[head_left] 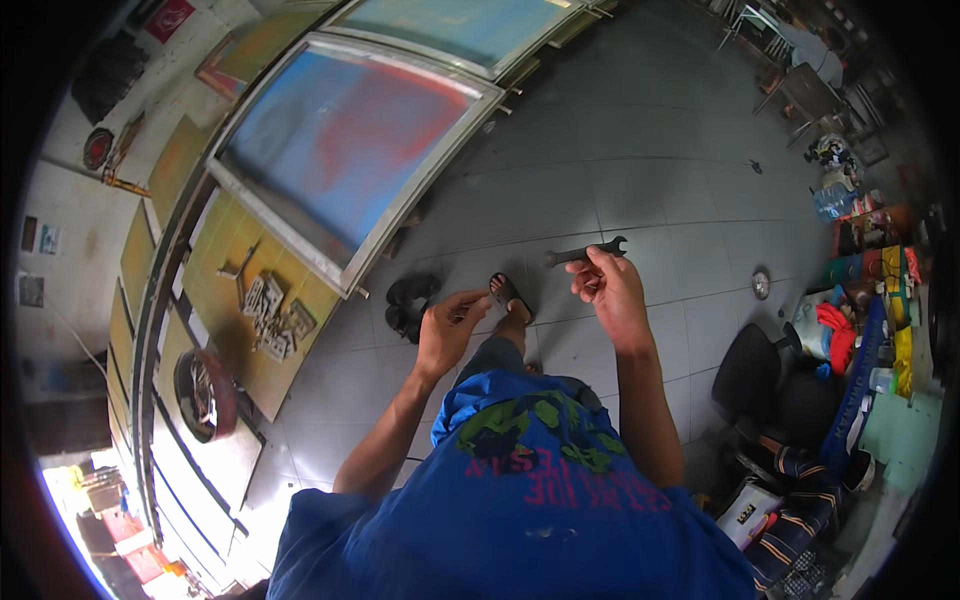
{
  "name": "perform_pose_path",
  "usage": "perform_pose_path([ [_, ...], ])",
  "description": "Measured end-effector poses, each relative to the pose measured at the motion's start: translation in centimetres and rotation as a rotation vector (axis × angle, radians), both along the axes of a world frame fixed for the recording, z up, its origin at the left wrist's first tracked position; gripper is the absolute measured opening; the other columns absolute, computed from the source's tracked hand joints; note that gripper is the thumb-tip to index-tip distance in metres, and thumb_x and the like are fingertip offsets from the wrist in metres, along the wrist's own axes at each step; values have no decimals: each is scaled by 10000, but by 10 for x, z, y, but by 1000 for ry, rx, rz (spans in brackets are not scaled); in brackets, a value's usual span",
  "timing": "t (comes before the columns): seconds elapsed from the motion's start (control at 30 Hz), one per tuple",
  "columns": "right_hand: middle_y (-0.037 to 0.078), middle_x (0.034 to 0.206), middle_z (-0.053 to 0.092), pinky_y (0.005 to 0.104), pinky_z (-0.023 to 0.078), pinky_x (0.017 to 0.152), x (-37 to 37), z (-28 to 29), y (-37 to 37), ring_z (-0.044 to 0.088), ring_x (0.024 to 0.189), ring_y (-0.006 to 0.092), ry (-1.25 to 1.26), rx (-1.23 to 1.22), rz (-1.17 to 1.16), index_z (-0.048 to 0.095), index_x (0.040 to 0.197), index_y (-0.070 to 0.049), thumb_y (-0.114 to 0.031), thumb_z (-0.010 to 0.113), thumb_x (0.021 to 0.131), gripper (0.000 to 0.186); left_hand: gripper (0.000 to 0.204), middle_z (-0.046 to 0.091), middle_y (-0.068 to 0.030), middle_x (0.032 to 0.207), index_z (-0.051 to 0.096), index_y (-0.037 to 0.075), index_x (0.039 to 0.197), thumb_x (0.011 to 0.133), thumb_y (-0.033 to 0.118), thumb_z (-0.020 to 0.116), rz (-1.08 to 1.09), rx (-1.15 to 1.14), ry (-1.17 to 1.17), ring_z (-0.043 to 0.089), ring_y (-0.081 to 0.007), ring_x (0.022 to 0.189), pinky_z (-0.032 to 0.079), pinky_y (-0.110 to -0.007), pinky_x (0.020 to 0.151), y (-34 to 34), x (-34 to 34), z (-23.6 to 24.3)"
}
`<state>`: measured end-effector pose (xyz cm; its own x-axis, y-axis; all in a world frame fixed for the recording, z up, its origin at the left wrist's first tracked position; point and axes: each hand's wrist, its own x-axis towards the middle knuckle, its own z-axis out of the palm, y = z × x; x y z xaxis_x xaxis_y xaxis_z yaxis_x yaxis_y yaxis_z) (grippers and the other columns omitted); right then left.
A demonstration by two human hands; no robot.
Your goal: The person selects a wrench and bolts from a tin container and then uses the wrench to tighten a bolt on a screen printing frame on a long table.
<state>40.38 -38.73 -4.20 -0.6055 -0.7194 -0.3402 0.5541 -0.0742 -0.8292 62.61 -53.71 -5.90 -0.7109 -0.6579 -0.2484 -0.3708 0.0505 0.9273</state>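
My right hand (612, 297) is closed on a dark open-ended wrench (588, 253), gripped between thumb and fingers above the tiled floor. The wrench lies roughly level, one open jaw pointing right and its other end to the left. To the left, my left hand (452, 326) hangs in the air with loosely bent fingers. A gap shows between its thumb and fingers, and I see nothing held there. Beneath the hands are a sandaled foot (512, 298) and a pair of black shoes (410, 305).
At left, a long printing table (225, 330) carries framed screens (350, 150), a pile of metal clamps (275, 318) and a round reddish container (203, 395). A black office chair (750, 372) and clutter stand along the right. A small round metal object (761, 284) lies on the floor.
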Motion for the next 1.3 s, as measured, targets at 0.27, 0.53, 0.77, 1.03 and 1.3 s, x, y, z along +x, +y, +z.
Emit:
perform_pose_path([
  [0.27,109,816,691,268,434,548,-95,-14,-65,631,654,143,91,102,36,608,912,-24,-244,579,962,228,321,748,-107,984,699,4,1163,948,241,676,-18,7,-13,692,-143,878,538,-286,815,-73,-125,-4],
  [0.53,149,905,724,270,512,559,-188,-19,-149,676,662,164,303,175,141,604,1064,4,-139,605,969,172,285,741,-110,965,716,42,1144,918,215,701,51,-390,-9,685,-186,815,516,-314,685,-171,-211,0],
  [0.77,129,981,751,288,546,667,-265,-31,-229,723,771,177,745,312,593,639,1184,10,-119,594,986,241,220,666,-110,1042,718,78,1074,869,157,718,339,-698,-78,588,-285,968,479,-400,874,-217,-260,-4],
  [1.03,133,957,747,297,554,725,-333,-29,-313,734,815,200,900,139,1016,714,1161,-41,-68,611,961,227,395,469,-140,1394,635,140,1229,846,165,729,693,-880,-288,399,-371,1314,310,-534,1087,-249,-318,-33],
  [1.3,110,934,746,300,557,687,-360,-65,-362,713,733,191,798,-66,1278,720,1145,-64,-65,638,937,223,461,422,-142,1470,585,138,1297,858,217,698,838,-890,-567,326,-373,1403,196,-570,1165,-245,-330,-53],
])
